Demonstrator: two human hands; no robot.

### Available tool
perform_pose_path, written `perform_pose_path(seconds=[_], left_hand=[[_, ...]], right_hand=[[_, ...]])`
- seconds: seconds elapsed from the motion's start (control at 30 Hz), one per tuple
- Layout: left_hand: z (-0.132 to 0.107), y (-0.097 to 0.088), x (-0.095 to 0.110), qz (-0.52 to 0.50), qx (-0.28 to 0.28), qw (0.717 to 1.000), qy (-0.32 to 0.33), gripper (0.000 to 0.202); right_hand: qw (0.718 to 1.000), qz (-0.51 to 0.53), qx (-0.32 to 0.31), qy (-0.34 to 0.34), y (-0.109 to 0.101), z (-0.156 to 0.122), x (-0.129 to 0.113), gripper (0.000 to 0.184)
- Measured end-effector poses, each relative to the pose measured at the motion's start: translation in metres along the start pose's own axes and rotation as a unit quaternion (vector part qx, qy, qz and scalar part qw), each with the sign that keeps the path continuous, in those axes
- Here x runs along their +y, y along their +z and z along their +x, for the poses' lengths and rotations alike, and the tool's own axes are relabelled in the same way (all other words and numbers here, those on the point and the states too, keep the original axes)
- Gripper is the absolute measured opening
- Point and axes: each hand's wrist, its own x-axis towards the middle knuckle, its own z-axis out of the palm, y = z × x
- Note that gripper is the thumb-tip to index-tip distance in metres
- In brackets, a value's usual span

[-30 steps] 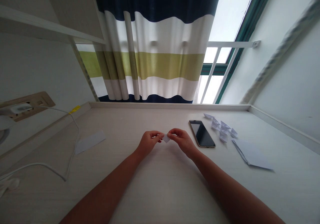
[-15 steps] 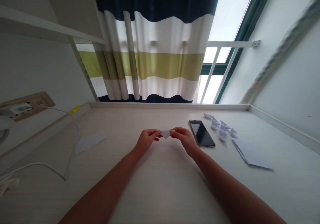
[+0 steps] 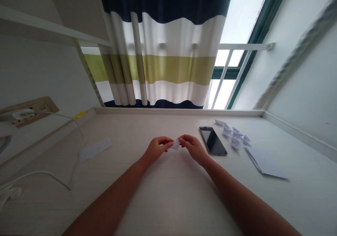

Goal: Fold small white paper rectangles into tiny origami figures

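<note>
My left hand (image 3: 157, 149) and my right hand (image 3: 193, 149) hover above the pale wood desk (image 3: 168, 194), close together. Between their fingertips, both pinch a small folded piece of white paper (image 3: 176, 144). To the right of my right hand lies a black smartphone (image 3: 212, 141), face up and not touching it. Beyond the phone sits a loose group of several small folded white paper pieces (image 3: 231, 134). Further right lies a stack of white paper sheets (image 3: 265, 163).
A white paper strip (image 3: 94, 149) lies on the left of the desk. A white cable (image 3: 77, 148) runs from a wall socket (image 3: 23, 113) across the desk's left side. A striped curtain (image 3: 158, 53) and window stand behind the desk's far edge.
The small paper has tilted between my fingers, from a downward-pointing triangle to a slanted shape. My hands have come slightly closer together. The objects on the desk have not moved.
</note>
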Motion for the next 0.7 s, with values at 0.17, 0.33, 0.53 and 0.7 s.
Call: perform_pose_path(seconds=[0.17,0.33,0.53,0.7], left_hand=[[-0.001,0.004,-0.003,0.049,0.043,0.998,0.027,0.018],[-0.002,0.007,-0.004,0.020,0.078,0.997,0.017,0.018],[-0.003,0.010,-0.003,-0.019,0.066,0.997,0.033,0.023],[-0.006,0.011,0.002,-0.073,0.028,0.996,0.032,0.021]], right_hand=[[0.993,-0.077,0.072,-0.053,0.002,0.000,0.007,0.023],[0.984,-0.118,0.100,-0.087,0.006,-0.004,0.005,0.011],[0.989,-0.095,0.037,-0.107,0.011,-0.008,0.000,0.011],[0.995,-0.040,0.009,-0.095,0.010,-0.008,0.000,0.017]])
